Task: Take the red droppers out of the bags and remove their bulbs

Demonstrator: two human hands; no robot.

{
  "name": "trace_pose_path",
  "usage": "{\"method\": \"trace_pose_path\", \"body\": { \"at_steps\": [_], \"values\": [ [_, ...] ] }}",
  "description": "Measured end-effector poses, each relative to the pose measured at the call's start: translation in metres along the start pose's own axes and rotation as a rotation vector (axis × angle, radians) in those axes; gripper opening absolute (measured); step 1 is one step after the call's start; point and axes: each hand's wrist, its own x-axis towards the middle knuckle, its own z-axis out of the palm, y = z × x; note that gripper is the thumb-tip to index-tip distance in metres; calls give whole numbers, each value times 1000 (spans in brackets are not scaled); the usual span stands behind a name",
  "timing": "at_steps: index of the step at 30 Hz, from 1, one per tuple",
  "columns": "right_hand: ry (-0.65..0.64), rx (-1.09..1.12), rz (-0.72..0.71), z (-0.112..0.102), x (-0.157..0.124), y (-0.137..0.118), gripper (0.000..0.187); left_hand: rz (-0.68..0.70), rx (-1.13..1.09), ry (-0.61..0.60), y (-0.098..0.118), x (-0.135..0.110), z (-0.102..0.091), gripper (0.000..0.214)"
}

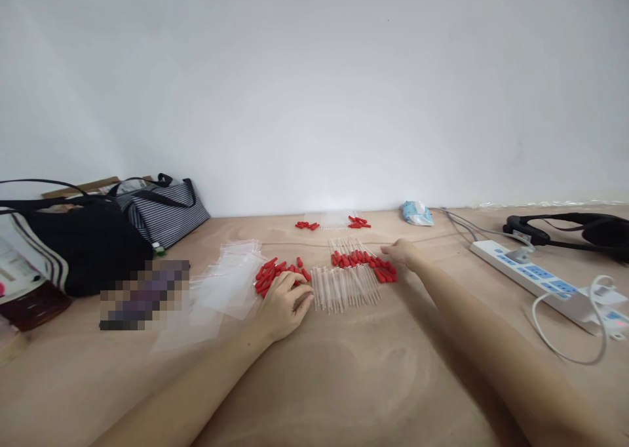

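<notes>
My left hand [284, 308] rests at the near edge of a pile of red bulb-shaped caps [268, 276], its fingers bent and apart, with no held thing visible. Beside its fingertips lies a row of thin clear tubes [344, 290], side by side. A band of red caps [351, 259] runs along the row's far end, with more clear tubes [350, 244] behind. My right hand [403, 253] reaches in from the right, fingertips pinched together at the right end of those far tubes. Whatever its fingers hold is too small to make out. Loose red caps [387, 274] lie just below it.
Clear plastic bags [230, 276] lie left of the caps, near a pixelated object [147, 296]. Farther left are a black bag [98, 244] and striped bag [167, 211]. At right are a power strip [535, 276], cables, black headgear [570, 231] and a blue-white packet [417, 213].
</notes>
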Motion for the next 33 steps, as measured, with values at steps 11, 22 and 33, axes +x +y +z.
{"method": "trace_pose_path", "body": {
  "at_steps": [11, 22, 33],
  "values": [
    [-86, -163, -104, 8, -10, -2, 32, -14, -13, -49, 0, -1, 0, 12],
    [30, -162, -227, -2, -35, -21, 30, 0, 33, -17, -1, -1, 0, 26],
    [237, -66, -1144, 45, -142, -9, 14, 194, 177, 25, 15, 2, 2, 26]
  ]
}}
